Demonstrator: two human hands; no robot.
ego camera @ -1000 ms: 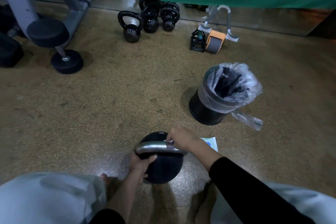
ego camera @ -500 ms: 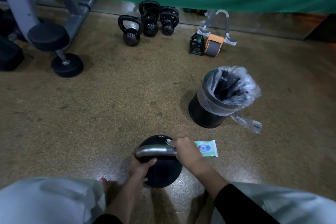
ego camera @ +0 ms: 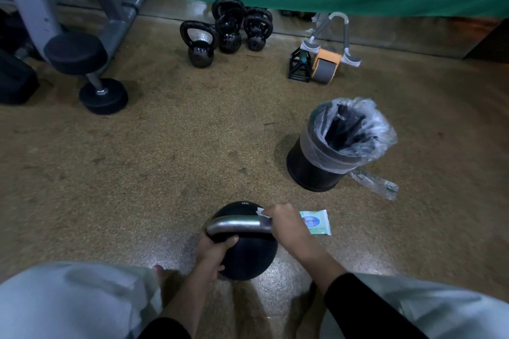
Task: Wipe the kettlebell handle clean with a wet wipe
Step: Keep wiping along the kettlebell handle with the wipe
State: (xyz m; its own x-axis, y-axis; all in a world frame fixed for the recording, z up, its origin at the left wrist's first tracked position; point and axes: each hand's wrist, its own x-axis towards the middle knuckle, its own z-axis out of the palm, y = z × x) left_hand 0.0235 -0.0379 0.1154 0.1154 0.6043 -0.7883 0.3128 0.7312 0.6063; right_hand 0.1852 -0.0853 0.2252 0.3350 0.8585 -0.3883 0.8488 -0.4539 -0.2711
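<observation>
A black kettlebell (ego camera: 249,253) stands on the floor between my knees, its silver handle (ego camera: 237,224) running left to right on top. My left hand (ego camera: 213,252) grips the kettlebell's left side, thumb hooked under the handle's left end. My right hand (ego camera: 286,224) is closed around the handle's right end with a white wet wipe (ego camera: 261,212) pressed under the fingers; only a corner of the wipe shows. A wet wipe pack (ego camera: 315,221) lies on the floor just right of my right hand.
A black bin (ego camera: 311,170) lined with a clear bag stands to the right, farther away. Several small black kettlebells (ego camera: 228,33) sit by the green curtain, with an ab roller (ego camera: 326,63) beside them. A dumbbell (ego camera: 103,95) and machine frame are at the left.
My right hand slid the wipe rightward along the handle to its right end, uncovering the pack on the floor. The left hand kept its hold on the kettlebell.
</observation>
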